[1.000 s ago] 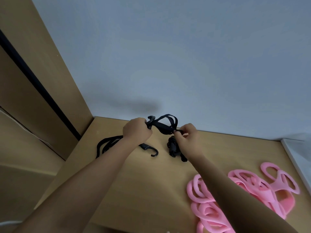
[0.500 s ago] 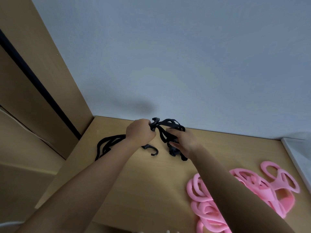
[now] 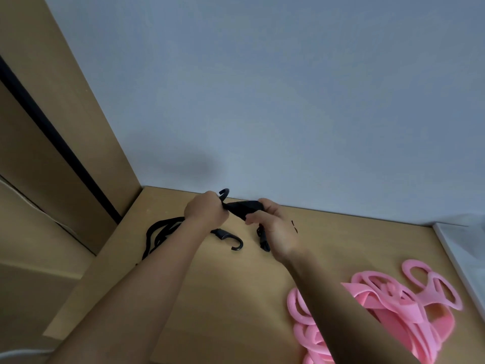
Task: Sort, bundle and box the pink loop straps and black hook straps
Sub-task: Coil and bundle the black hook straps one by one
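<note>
Both my hands hold one black hook strap [image 3: 242, 207] above the far part of the wooden table [image 3: 236, 298]. My left hand [image 3: 206, 212] grips one end, a hook sticking up past the fist. My right hand [image 3: 275, 227] grips the folded webbing next to it. Another black hook [image 3: 231, 237] lies on the table below my left hand. More black straps [image 3: 160, 232] lie in a loose heap to the left, partly hidden by my left forearm. A small black bundle [image 3: 263, 239] shows under my right hand. Pink loop straps [image 3: 393, 306] are piled at the near right.
A grey wall rises just behind the table. A tall wooden panel [image 3: 65, 114] stands at the left. A white edge [image 3: 459, 253] runs along the table's right side. No box shows.
My right hand has gathered the open loops of the black strap into a tight fold and closed round it. Both hands stayed near the back of the table.
</note>
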`<state>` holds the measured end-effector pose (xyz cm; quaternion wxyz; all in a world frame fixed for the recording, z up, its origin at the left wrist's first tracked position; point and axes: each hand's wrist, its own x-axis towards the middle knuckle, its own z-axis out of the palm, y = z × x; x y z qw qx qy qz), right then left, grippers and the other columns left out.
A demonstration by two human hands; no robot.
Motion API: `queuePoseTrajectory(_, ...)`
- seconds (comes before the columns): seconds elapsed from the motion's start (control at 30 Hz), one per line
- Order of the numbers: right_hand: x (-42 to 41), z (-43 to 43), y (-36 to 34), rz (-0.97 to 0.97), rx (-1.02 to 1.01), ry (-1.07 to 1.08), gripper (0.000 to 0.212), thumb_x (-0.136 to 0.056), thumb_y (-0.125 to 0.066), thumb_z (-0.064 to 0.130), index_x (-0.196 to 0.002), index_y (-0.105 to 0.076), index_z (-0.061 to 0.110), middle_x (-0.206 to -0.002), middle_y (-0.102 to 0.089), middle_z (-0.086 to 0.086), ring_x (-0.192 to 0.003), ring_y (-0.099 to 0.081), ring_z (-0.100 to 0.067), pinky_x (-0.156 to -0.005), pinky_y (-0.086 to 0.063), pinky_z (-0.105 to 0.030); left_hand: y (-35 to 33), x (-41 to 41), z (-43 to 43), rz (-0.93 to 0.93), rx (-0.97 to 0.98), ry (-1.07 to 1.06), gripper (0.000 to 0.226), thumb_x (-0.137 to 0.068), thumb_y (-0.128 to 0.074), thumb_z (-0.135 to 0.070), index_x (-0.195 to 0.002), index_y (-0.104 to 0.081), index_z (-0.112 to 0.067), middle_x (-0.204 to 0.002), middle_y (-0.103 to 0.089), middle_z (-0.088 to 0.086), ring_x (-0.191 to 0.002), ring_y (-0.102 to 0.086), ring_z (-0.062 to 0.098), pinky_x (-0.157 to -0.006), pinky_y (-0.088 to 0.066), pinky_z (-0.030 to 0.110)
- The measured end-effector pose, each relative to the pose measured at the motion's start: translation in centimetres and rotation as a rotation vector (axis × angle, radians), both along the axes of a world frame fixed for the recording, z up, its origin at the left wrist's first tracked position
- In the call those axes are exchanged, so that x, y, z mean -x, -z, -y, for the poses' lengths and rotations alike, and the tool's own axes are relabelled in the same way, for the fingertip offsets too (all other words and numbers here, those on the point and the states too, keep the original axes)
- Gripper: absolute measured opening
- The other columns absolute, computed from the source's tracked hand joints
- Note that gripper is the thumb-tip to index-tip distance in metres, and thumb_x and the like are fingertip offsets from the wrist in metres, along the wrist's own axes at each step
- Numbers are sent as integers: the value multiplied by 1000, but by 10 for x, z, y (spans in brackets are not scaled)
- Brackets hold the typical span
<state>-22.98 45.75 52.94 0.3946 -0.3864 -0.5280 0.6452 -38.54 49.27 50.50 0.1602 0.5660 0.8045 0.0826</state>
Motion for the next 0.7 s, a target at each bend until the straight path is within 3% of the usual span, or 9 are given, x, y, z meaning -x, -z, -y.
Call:
queuePoseTrajectory(0.07,3,6,-13,264,-233,-54,25,-76,-51,-6,-60,-43,11,-51,-39,8,-46,-37,-2,-43,-29,-9,-2,-10,0,-105,34,98,13,-84,-47,-19,-87,-59,-13,-73,-56,-1,-70,-55,22,-53,-36,24)
queuePoseTrajectory(0.17,4,11,-28,570,-597,-127,36,-73,-51,-3,-54,-31,19,-53,-33,6,-64,-35,-7,-53,-33,-14,-8,-22,-1,-242,112,258,17,-88,-39,-15,-88,-55,-16,-86,-58,-1,-83,-57,20,-66,-42,26)
queuePoseTrajectory(0.27,-3,5,-37,668,-639,-192,35,-75,-55,0,-55,-32,18,-57,-38,2,-71,-37,-5,-55,-31,-16,-11,-35,10,-342,156,399,22,-91,-37,-12,-70,-42,-15,-72,-47,-6,-78,-50,17,-68,-40,24)
queuePoseTrajectory(0.33,-10,-1,-45,737,-590,-222,23,-77,-58,5,-62,-42,12,-71,-46,-5,-71,-41,-7,-60,-35,-24,-5,-42,18,-342,176,485,19,-88,-40,-8,-70,-39,-13,-65,-40,-5,-73,-48,18,-58,-35,21)
queuePoseTrajectory(0.43,-22,-15,-53,710,-477,-229,13,-77,-60,5,-69,-50,7,-75,-55,-5,-64,-49,-11,-59,-42,-27,-9,-48,27,-306,188,566,13,-84,-44,-6,-72,-43,-11,-62,-41,-2,-68,-48,20,-48,-28,23)
queuePoseTrajectory(0.53,-34,-34,-58,533,-361,-163,26,-78,-57,-5,-61,-50,13,-56,-53,10,-51,-51,-2,-51,-39,-13,-23,-58,34,-285,99,694,28,-86,-45,-10,-61,-34,-14,-59,-39,-2,-64,-46,21,-53,-32,27)
queuePoseTrajectory(0.63,-46,-55,-57,394,-278,-110,32,-79,-54,-16,-62,-49,11,-59,-53,2,-50,-50,-2,-54,-39,-15,-36,-66,41,-93,2,730,27,-85,-52,-19,-64,-35,-19,-60,-37,-5,-66,-46,21,-60,-33,27)
queuePoseTrajectory(0.7,-52,-63,-53,342,-227,-153,29,-82,-50,-17,-66,-50,8,-61,-56,-1,-52,-53,-4,-53,-41,-17,-47,-69,48,43,-64,737,38,-84,-57,-19,-58,-30,-27,-56,-35,-7,-61,-45,15,-54,-29,22)
